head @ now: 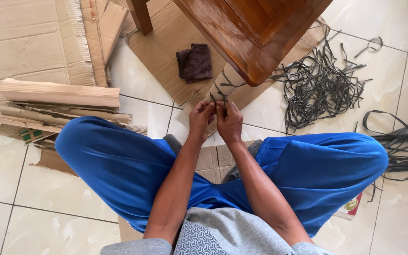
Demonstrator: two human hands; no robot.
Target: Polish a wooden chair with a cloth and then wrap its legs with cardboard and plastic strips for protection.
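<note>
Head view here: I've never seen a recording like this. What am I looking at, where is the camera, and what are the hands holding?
There is no machine: a person sits cross-legged on a tiled floor in blue trousers, and the single camera is worn on their head, looking down. The left hand and right hand meet in front of the knees, pinching a thin dark strap at a cardboard-wrapped leg of a brown wooden furniture piece. Around them lie a pile of loose dark straps, a dark cloth on flattened cardboard, and folded cardboard pieces at the left.
</note>
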